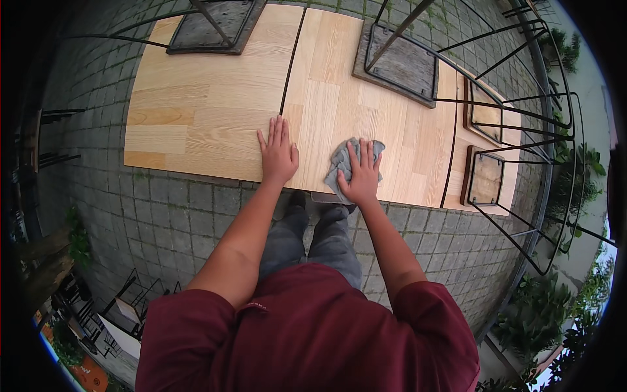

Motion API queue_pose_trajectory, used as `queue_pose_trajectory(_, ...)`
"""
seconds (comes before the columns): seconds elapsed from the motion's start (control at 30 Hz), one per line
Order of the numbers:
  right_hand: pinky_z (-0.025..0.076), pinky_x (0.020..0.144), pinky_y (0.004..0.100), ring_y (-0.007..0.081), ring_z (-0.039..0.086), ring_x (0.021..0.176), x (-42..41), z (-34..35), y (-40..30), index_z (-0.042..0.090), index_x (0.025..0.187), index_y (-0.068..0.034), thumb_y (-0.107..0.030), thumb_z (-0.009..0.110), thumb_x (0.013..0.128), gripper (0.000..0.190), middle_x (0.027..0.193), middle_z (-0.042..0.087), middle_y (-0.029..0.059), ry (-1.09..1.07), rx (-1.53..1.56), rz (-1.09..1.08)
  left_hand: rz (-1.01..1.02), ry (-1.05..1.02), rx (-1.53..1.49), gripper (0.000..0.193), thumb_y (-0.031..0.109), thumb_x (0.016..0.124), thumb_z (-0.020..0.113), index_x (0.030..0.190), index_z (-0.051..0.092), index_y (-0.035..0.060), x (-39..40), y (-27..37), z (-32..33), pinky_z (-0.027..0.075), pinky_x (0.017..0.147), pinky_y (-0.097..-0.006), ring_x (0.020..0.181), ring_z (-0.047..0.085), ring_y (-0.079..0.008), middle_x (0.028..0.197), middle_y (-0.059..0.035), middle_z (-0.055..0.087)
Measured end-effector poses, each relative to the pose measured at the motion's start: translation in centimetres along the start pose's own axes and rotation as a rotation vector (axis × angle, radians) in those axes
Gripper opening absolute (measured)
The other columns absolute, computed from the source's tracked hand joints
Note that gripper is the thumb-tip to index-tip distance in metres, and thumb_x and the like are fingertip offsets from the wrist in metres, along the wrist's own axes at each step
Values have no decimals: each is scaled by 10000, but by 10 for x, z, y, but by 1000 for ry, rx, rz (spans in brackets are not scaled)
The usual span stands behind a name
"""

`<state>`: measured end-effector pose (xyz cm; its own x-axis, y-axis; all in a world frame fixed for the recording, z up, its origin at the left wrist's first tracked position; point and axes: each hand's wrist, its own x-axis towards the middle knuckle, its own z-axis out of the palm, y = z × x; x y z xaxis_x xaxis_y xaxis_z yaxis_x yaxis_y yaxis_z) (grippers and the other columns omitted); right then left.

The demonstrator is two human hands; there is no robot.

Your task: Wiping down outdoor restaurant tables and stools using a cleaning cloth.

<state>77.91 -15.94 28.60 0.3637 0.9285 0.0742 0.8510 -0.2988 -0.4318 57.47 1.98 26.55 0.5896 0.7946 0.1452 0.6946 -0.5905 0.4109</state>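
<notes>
My right hand (361,177) lies spread on a crumpled grey cloth (341,164), pressing it against a light wooden tabletop (318,127) near its front edge. To the left, my left hand (279,156) rests palm down with fingers apart on the wood, its fingertips at the dark seam between two tabletops. That hand holds nothing. The part of the cloth under my right palm is hidden.
Upturned stools with metal legs stand on the tabletops: one dark seat (210,29) at the back left, another (404,63) at the back right, and two brown seats (486,177) at the far right. Grey paving (186,196) surrounds the tables. Plants (529,313) grow along the right wall.
</notes>
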Motion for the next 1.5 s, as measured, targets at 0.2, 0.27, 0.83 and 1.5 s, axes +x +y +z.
queue_pose_trajectory(0.2,53,1266,731,484,138,1647,71,16,36,377,1687,-145,-470,610,938,849,1758,238,271,214,-166,253,13,17,-11,737,241,985,548,1641,362,-37,5,5,1,49,1302,-694,1649,238,-353,1738,-228,318)
queue_pose_trajectory(0.27,57,1267,732,487,148,1642,116,31,6,391,1674,-123,-453,592,950,820,1743,269,279,232,-161,190,23,32,-15,725,218,992,536,1648,354,-30,8,6,3,56,1309,-671,1648,246,-345,1741,-216,321)
queue_pose_trajectory(0.83,43,1238,768,521,74,1644,51,19,22,285,1721,-144,-451,636,946,905,1762,168,314,160,-169,208,155,-94,99,695,387,1071,510,1695,342,129,9,-53,-33,56,1326,-638,1666,196,-266,1797,-71,247)
queue_pose_trajectory(1.5,58,1263,729,488,140,1640,138,44,-19,364,1690,-141,-499,638,953,864,1746,261,266,198,-150,183,67,-109,38,695,277,1043,519,1681,337,70,13,-52,-38,65,1343,-591,1658,218,-246,1782,-88,277)
